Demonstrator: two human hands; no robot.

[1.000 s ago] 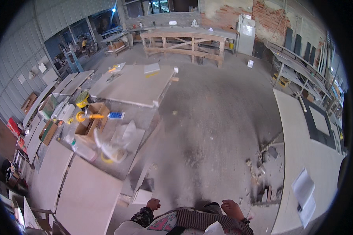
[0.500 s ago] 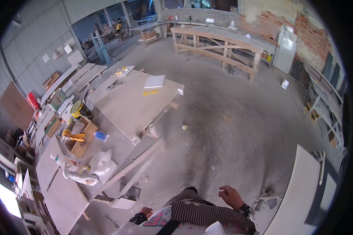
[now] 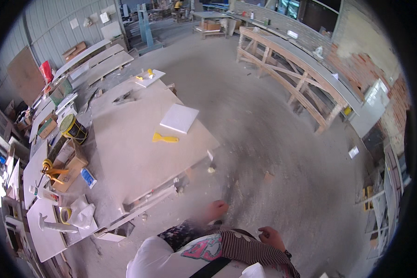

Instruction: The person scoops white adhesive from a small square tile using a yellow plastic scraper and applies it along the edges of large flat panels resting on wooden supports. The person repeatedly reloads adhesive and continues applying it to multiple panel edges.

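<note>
My left hand swings out in front of my body, smeared by motion, above the floor and near the front corner of a large beige board. Nothing shows in it, though its fingers are too blurred to read. Low in front of me hangs my right hand, its fingers loosely bent and apart, holding nothing. On the board lie a yellow scraper and, just beyond it, a square white tile. A second pale tile with yellow tools on it rests at the board's far end.
Left of the board stand a black-and-yellow bucket, a cardboard box, an orange caulking gun, a blue-and-white packet and a white plastic bag. A long wooden-framed bench runs along the right. Grey floor lies between.
My view has turned and come nearer the board, which now sits closer. My left hand has swung forward and up from beside my body. My right hand stays low.
</note>
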